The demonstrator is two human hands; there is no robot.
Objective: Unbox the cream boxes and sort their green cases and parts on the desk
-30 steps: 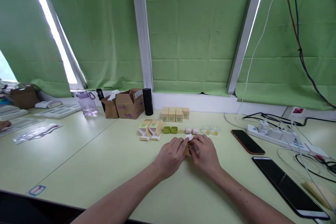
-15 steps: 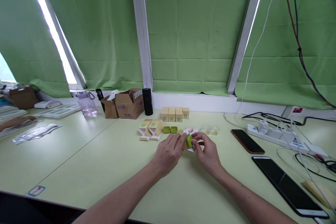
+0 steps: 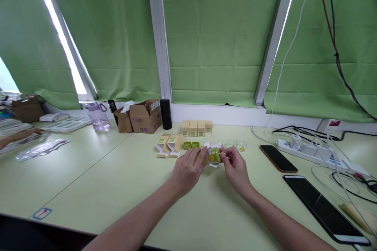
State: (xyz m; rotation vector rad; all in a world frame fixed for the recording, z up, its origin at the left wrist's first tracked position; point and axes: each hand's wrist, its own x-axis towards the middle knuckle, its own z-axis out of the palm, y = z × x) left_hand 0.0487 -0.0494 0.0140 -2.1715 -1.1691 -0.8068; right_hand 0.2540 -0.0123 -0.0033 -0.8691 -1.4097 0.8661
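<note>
The left hand (image 3: 187,170) is gripping the box (image 3: 205,160) while the right hand (image 3: 235,165) is pinching the jar (image 3: 215,155) by its right end — keeping both aligned should be sparing the flaps (image 3: 214,165).

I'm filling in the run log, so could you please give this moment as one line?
left hand: holds carton; right hand: grips end of green-capped container; container: partly out of carton; two opened cartons: beyond left hand
</note>
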